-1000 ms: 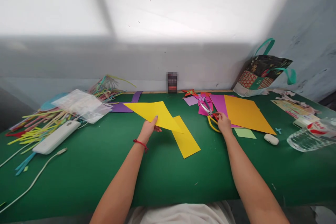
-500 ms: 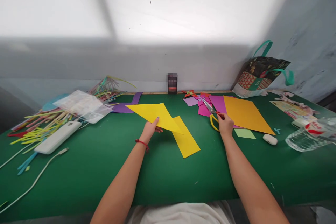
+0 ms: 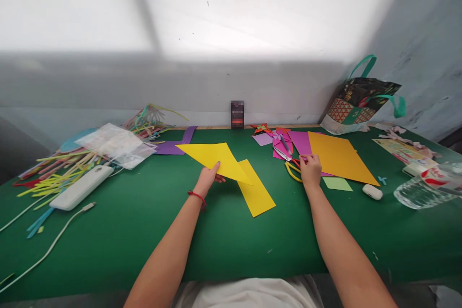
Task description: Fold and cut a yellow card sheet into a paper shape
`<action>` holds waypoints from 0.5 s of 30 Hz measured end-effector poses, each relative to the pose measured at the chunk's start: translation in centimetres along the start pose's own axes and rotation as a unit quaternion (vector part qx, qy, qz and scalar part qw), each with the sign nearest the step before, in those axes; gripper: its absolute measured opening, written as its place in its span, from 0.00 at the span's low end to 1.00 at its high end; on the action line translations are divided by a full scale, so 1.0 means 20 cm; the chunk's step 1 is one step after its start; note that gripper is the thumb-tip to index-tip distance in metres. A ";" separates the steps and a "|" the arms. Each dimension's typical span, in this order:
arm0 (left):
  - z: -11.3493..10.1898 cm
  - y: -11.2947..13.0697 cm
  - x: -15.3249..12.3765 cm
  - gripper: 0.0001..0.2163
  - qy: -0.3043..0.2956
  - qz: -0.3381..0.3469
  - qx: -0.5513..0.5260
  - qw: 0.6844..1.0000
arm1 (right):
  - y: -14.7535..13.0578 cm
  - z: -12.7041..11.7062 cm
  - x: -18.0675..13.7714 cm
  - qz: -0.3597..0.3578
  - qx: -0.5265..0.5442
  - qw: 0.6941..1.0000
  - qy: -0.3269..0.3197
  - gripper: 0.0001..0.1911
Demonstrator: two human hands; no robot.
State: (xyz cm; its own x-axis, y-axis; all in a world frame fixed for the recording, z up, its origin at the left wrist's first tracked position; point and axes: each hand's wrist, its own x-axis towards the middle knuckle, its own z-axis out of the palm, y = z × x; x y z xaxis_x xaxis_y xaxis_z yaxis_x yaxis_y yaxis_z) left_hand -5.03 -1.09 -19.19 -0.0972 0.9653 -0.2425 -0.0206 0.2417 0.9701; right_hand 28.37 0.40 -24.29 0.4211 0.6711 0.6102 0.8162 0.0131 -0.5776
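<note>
My left hand [image 3: 208, 178] pinches the near edge of a yellow paper triangle [image 3: 216, 155] and holds it slightly off the green table [image 3: 224, 236]. A yellow paper strip [image 3: 256, 191] lies under and to the right of the triangle. My right hand [image 3: 310, 169] is closed on the handles of yellow-and-red scissors [image 3: 290, 161], whose blades point left and away over pink paper scraps [image 3: 281, 147]. An orange sheet [image 3: 337, 156] lies just right of that hand.
Coloured straws [image 3: 61, 171], a clear plastic bag [image 3: 111, 142], a white power bank [image 3: 81, 193] and cable lie at the left. A gift bag [image 3: 357, 101], water bottle [image 3: 426, 185], white eraser [image 3: 371, 191] and light green scrap [image 3: 336, 183] are at the right.
My right hand has shifted slightly on the scissors, and their blades have swung a little; the left hand stays on the yellow triangle.
</note>
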 end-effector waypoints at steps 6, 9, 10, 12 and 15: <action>0.01 -0.01 0.00 0.07 0.012 0.019 -0.026 0.999 | -0.29 0.03 -0.13 -0.141 0.045 0.983 -0.107 0.21; 0.00 -0.02 0.00 0.07 0.033 0.029 -0.043 0.998 | -0.48 0.07 -0.28 -0.212 0.064 0.951 -0.217 0.18; 0.00 -0.02 0.01 0.07 0.038 0.033 -0.051 0.997 | -0.52 0.09 -0.33 -0.230 0.064 0.937 -0.254 0.17; -0.01 -0.01 0.01 0.08 0.045 0.037 -0.068 0.996 | -0.59 0.11 -0.40 -0.259 0.066 0.909 -0.320 0.15; -0.01 -0.01 0.01 0.08 0.052 0.039 -0.085 0.994 | -0.57 0.12 -0.40 -0.249 0.048 0.903 -0.346 0.14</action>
State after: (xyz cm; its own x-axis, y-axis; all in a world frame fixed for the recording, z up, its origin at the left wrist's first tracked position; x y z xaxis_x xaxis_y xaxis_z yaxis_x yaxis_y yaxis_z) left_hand -5.23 -0.93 -19.47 -0.2078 0.9628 -0.1726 -0.1750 0.1370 0.9750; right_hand 14.74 -3.39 -23.88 -0.3642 0.8664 0.3416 0.7844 0.4831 -0.3889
